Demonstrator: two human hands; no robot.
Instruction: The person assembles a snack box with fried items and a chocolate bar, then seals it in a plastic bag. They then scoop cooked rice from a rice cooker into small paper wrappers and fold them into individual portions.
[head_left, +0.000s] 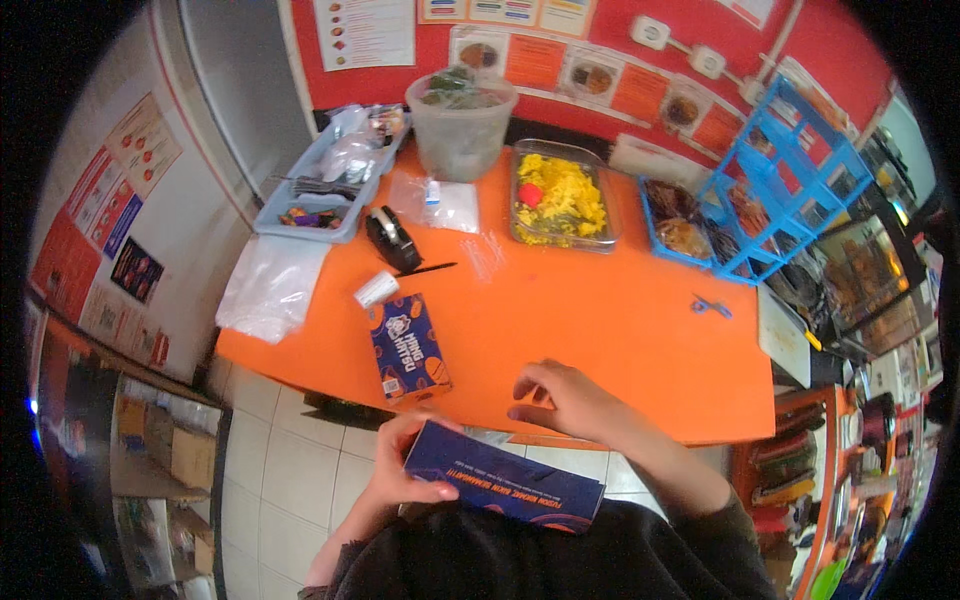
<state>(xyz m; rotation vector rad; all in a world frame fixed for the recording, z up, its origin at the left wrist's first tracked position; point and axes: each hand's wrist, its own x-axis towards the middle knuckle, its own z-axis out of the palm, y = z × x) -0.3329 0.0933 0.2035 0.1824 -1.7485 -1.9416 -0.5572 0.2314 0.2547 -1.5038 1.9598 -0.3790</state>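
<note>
My left hand (401, 465) grips one end of a dark blue printed cardboard food box (517, 480), tilted close against my body below the table's front edge. Above the orange table (600, 315), my right hand (566, 401) holds nothing; its fingers are curled and apart, a short way from the held box. A second blue printed box (409, 349) lies on the table near the front edge, beyond my left hand. Touching its far end is a small white paper slip (376, 289). A black tape dispenser (393, 240) sits behind it, with a black pen (426, 268) alongside.
Toward the back stand a blue-grey tray (300, 229) of packets, a white bucket (461, 127) and a clear container of yellow food (562, 199). At right are blue plastic racks (787, 180) and scissors (710, 306). Plastic bags (274, 289) lie at the left edge.
</note>
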